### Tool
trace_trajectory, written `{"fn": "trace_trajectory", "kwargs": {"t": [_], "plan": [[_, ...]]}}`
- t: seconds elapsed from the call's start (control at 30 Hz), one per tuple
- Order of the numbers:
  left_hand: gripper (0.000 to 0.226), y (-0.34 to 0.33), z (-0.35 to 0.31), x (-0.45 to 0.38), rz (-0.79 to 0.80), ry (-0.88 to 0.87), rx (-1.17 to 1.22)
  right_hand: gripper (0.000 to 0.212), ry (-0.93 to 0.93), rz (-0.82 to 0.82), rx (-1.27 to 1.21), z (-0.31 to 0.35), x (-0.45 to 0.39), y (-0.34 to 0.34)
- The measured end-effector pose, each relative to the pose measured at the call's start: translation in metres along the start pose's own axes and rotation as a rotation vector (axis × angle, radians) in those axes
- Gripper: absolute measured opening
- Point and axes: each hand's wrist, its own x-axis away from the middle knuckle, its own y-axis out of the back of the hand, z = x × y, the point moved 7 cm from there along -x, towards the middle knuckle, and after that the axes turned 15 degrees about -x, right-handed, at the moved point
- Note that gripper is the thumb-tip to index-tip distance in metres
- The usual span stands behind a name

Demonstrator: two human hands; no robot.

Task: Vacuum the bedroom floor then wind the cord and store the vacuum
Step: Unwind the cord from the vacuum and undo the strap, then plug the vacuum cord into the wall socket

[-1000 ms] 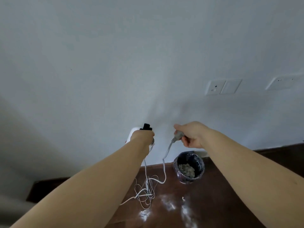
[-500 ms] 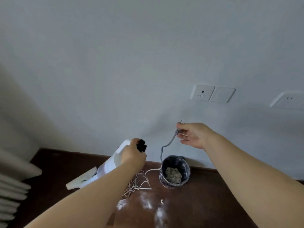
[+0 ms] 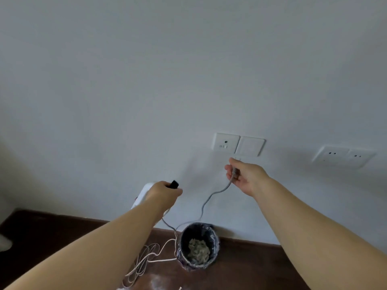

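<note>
Vacuum (image 3: 144, 195) handle up off the floor, left hand (image 3: 165, 192) clenched round it. Plug (image 3: 235, 172) pinched in right hand (image 3: 245, 176), just below wall sockets (image 3: 238, 144). Cord (image 3: 207, 203) sags between hands, coils on floor (image 3: 251, 266) beside bin (image 3: 198, 249).

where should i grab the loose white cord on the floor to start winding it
Take the white cord at the hanging stretch just below the grey plug in the right hand, coming from the left. That part hangs free and single; the loops on the dark wooden floor are tangled beside the black bin.
</note>
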Motion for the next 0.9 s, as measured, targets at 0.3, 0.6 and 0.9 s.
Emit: {"fn": "trace_trajectory", "kwargs": {"t": [0.3, 0.6, 0.9], "plan": [[0.038, -0.051, -0.040, 0.026, -0.237, 0.206, 0.159, 0.012, -0.269, 0.123, 0.151, 0.034, -0.056, 0.090], [0.060, -0.067, -0.058, 0.105, -0.316, 0.208, 0.110, 0.020, -0.285, 0.065, 0.312, 0.053, -0.024, 0.156], [0.070, -0.140, -0.113, 0.149, -0.198, 0.180, 0.217, 0.012, -0.058, 0.077, 0.177, 0.140, -0.014, 0.214]]}}
